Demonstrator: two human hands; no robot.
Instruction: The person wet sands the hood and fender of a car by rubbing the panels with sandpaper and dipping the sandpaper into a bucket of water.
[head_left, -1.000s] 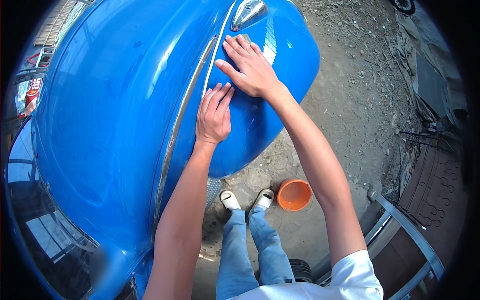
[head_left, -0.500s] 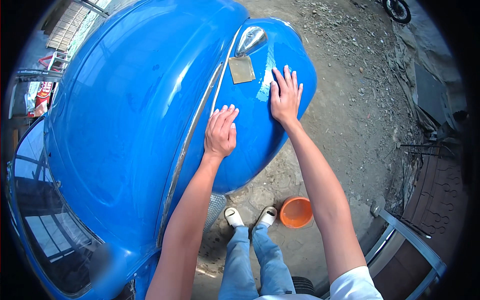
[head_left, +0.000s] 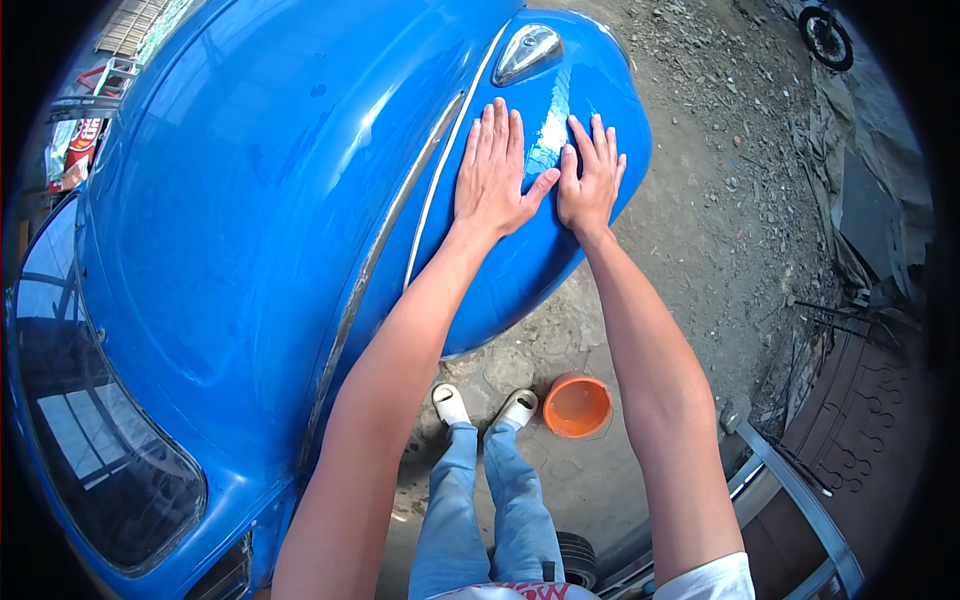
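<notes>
A glossy blue car fender (head_left: 535, 240) curves out beside the hood (head_left: 260, 200); its paint has wet-looking streaks. My left hand (head_left: 493, 170) lies flat on the fender below the chrome light housing (head_left: 528, 53), fingers stretched and thumb out to the right. The square of brown sandpaper seen earlier at this spot is out of sight, and my left hand covers that place. My right hand (head_left: 590, 178) rests palm down on the fender's outer side, next to a bright reflection, fingers spread. Nothing shows in it. The two thumbs are close together.
An orange bucket (head_left: 577, 406) stands on the ground by my feet. A tire (head_left: 576, 558) lies near my legs. At the lower right is a metal frame (head_left: 800, 490). Rubble (head_left: 710, 90) covers the ground beyond the fender, and a motorcycle wheel (head_left: 826, 38) is at the far right.
My left hand has moved forward and right over the spot where the sandpaper lay, and its fingers have straightened. The right hand stays on the fender. The view has shifted slightly.
</notes>
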